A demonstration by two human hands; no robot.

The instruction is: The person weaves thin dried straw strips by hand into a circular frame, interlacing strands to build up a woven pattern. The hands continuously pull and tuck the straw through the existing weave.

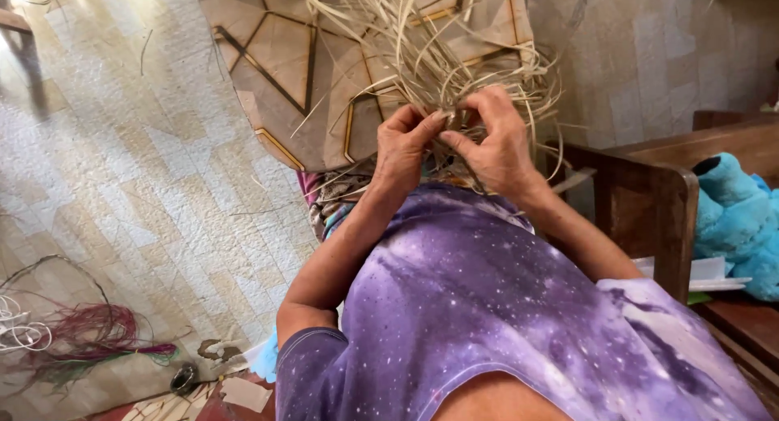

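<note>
My left hand [403, 147] and my right hand [497, 141] meet in front of my chest, fingertips pinched together on a tangle of pale straw strips [422, 56]. The loose strips fan upward and outward from the spot between my thumbs. Behind them lies a woven tan mat [284, 56] with dark and gold line patterns. My purple speckled shirt [487, 307] fills the lower middle of the view. What the strips are woven into is hidden by my fingers.
A tiled floor [138, 169] spreads to the left, with a bundle of red and green fibres [89, 332] and white cord [20, 332] at the lower left. A wooden bench arm [649, 202] stands on the right, holding a blue plush toy [738, 218] and papers [706, 275].
</note>
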